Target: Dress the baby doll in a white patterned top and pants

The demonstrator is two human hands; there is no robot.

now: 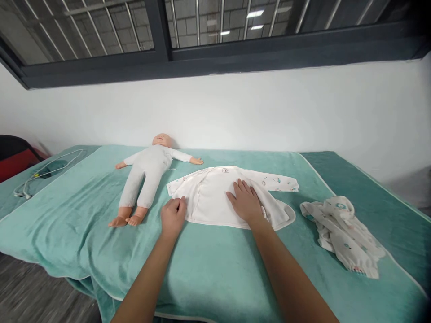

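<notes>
A white baby shirt [210,197] lies spread out on the green cloth, its inner side and neck label showing and its patterned sleeves stretched to both sides. At its left edge my left hand [173,216] is closed, with the fingers curled on the hem there. My right hand [245,202] rests flat on the right part of the shirt, fingers extended. Beside the right hand the front panel is folded back. To the left, a baby doll [148,163] in a white body suit lies on its back with its arms out.
Crumpled patterned baby clothing [345,235] lies at the right. The green cloth [215,269] covers the table. A white cable [33,177] lies at the far left, near a red and black object [16,157]. A wall [235,107] and barred window stand behind.
</notes>
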